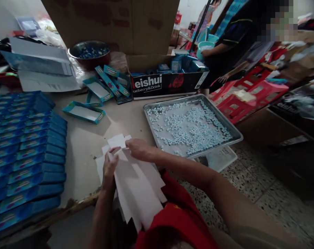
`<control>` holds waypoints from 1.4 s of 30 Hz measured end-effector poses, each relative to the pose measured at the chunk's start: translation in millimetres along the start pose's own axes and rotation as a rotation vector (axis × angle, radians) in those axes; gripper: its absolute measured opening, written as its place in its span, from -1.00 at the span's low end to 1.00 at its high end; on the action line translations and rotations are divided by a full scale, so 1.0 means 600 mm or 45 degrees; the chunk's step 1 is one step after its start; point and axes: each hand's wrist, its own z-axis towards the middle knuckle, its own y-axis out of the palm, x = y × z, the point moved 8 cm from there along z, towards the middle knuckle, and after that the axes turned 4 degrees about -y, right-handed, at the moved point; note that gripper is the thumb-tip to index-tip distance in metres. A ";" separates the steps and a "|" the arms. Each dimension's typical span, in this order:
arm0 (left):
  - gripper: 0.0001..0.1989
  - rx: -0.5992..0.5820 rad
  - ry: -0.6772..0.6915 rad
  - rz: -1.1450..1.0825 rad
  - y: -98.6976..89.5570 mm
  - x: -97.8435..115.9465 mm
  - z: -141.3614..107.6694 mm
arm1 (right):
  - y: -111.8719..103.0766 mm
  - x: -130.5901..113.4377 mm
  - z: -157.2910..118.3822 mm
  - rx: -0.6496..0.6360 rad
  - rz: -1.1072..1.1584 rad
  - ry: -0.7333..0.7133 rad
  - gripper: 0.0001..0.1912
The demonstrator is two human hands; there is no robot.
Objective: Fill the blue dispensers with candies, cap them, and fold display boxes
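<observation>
A loose stack of white cardboard box blanks point(138, 188) lies across the table's front edge and against my red clothing. My left hand point(111, 163) grips the left side of the top blank near its far end, fingers bent over the edge. At that same far end, my right hand point(137, 148) pinches the blank's flap from the right. More white blank edges point(117, 141) stick out beyond both hands on the table. Printing on the blanks' undersides is hidden.
Rows of filled-looking blue boxes point(29, 148) cover the left. Open blue trays point(84, 111) lie behind. A metal tray point(193, 126) of small pale-blue pieces stands right, near a black carton point(169, 81) and metal bowl point(89, 55). A person point(229, 41) stands at the far right.
</observation>
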 end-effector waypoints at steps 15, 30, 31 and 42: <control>-0.55 0.252 0.168 0.139 0.020 0.027 -0.084 | 0.016 -0.003 -0.079 0.194 0.125 0.045 -0.30; -0.68 0.418 0.075 0.210 0.003 0.036 -0.071 | -0.002 -0.006 -0.049 -0.022 0.119 0.009 -0.61; -0.66 0.399 0.048 0.226 0.002 0.036 -0.067 | -0.006 -0.007 -0.047 -0.016 0.132 0.003 -0.62; -0.88 -0.046 0.105 0.765 -0.008 0.052 0.002 | -0.007 -0.024 0.037 -0.321 0.114 -0.188 -0.86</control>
